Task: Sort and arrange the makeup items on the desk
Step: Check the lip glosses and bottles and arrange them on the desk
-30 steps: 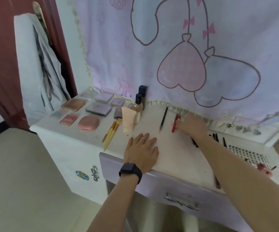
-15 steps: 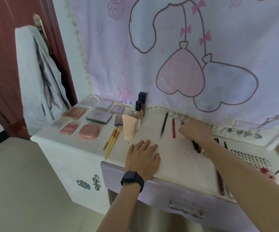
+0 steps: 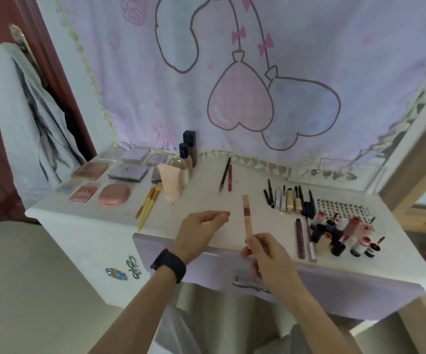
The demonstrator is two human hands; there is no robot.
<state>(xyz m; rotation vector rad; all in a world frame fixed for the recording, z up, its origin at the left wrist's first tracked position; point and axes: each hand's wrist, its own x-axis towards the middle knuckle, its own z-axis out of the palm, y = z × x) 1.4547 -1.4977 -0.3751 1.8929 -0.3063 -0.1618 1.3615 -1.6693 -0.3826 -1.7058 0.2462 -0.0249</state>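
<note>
My right hand (image 3: 263, 254) pinches the lower end of a slim pink lip-gloss tube (image 3: 246, 218) and holds it upright over the front of the white desk (image 3: 201, 200). My left hand (image 3: 201, 229) hovers beside it, fingers loosely curled, holding nothing. A black pencil (image 3: 224, 175) and a red pencil (image 3: 229, 178) lie side by side at the back middle. Palettes and compacts (image 3: 114, 194) are laid out on the left, with yellow brushes (image 3: 147, 205), a peach tube (image 3: 171, 183) and bottles (image 3: 187, 154).
A row of dark pens and mascaras (image 3: 288, 199) lies at the right, next to a dotted sheet (image 3: 342, 208) and a cluster of small bottles (image 3: 342, 236). Two long tubes (image 3: 300, 238) lie near the front edge. A drawer handle (image 3: 250, 283) is below. A curtain (image 3: 245, 72) hangs behind.
My right hand drew back from the red pencil at the rear and now holds a pink tube near the front. My left hand lifted off the desk. The view shifted right.
</note>
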